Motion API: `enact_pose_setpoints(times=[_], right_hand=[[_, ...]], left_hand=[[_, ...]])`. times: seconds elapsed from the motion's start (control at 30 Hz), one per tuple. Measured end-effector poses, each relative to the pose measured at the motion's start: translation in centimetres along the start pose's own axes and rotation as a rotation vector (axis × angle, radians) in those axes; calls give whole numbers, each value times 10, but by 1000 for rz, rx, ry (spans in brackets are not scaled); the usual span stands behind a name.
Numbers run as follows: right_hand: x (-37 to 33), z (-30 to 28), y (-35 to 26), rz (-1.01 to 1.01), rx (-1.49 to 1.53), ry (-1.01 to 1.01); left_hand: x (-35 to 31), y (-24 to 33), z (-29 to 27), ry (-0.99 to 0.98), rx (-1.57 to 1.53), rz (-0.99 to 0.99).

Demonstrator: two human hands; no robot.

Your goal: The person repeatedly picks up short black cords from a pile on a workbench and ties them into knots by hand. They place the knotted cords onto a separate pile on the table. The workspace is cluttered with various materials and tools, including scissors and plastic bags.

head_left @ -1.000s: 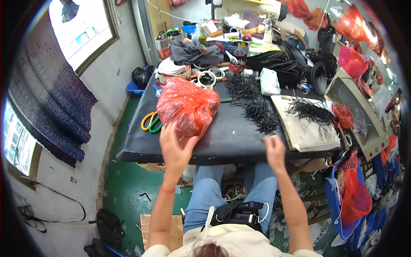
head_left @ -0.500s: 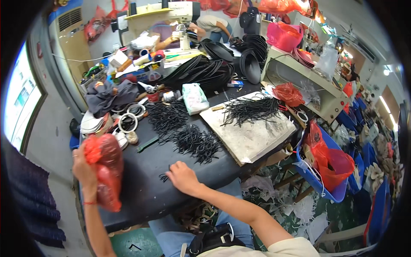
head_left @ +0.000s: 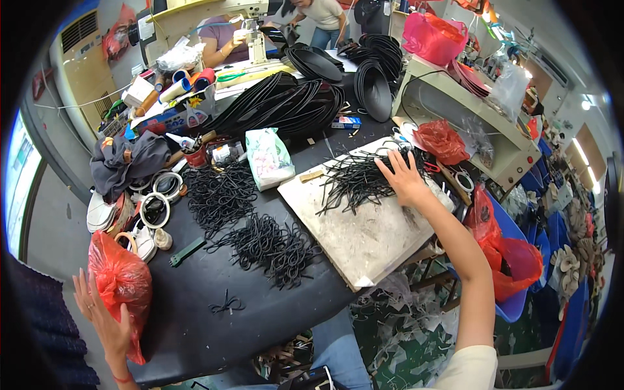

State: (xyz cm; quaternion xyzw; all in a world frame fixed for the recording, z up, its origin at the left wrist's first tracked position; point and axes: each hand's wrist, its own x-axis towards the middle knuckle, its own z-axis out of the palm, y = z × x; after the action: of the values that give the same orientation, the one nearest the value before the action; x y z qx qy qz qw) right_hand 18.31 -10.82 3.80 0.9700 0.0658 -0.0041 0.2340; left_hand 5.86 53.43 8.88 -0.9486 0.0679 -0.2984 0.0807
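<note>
Lying under spread right fingers (head_left: 398, 169), black cords (head_left: 354, 181), beside splayed left fingers (head_left: 85, 296), red bag (head_left: 122, 276)

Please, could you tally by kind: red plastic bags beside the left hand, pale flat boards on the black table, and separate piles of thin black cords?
Red plastic bag beside the left hand: 1
Pale flat board: 1
Piles of thin black cords: 4 (one on the board, two large, one small)
Total: 6
</note>
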Motion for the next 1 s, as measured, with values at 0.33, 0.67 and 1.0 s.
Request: enact_pose_setpoints(times=[0.33,0.67,1.0], right_hand=[[73,33,32,-127,418,-81],[72,36,23,-27,286,109],[40,34,15,9,418,380]], left_hand=[[15,123,-3,-343,-453,237],[57,291,78,-140,-607,718],[143,185,185,129,-308,884]])
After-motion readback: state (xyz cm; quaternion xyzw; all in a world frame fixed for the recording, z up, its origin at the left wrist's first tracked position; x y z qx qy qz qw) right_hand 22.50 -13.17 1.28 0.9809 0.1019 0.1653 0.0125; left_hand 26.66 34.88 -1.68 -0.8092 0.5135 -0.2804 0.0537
